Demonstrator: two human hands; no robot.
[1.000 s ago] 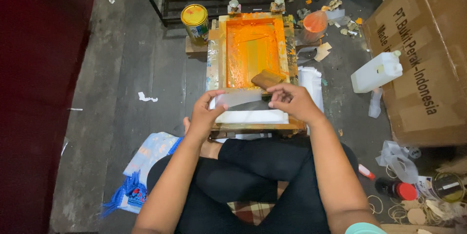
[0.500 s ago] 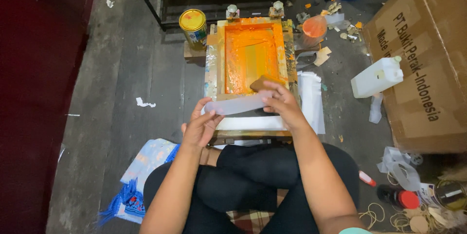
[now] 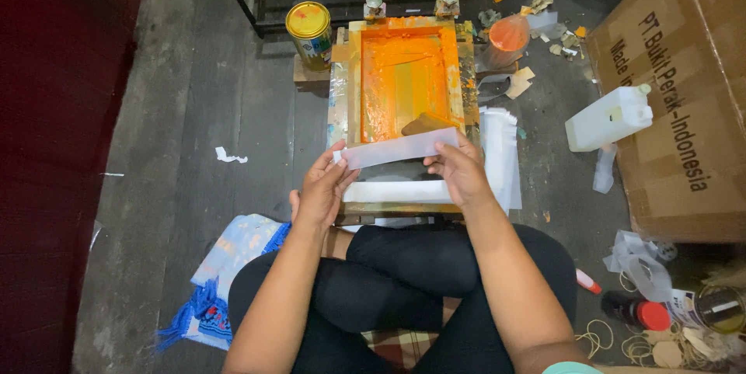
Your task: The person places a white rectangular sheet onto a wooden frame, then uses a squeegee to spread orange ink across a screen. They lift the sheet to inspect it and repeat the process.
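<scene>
left hand (image 3: pixel 322 187) pinches one end of thin white plastic strip (image 3: pixel 398 147) | right hand (image 3: pixel 460 173) grips other end | strip flat, level, above near edge of orange-inked wooden screen frame (image 3: pixel 404 79) | forearms bent inward over crossed legs

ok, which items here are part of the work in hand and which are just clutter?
In use:
left hand and right hand, holding the white strip
orange screen frame
white sheets

Lying about:
yellow-lidded can
white jug
cardboard box
blue cloth
</scene>
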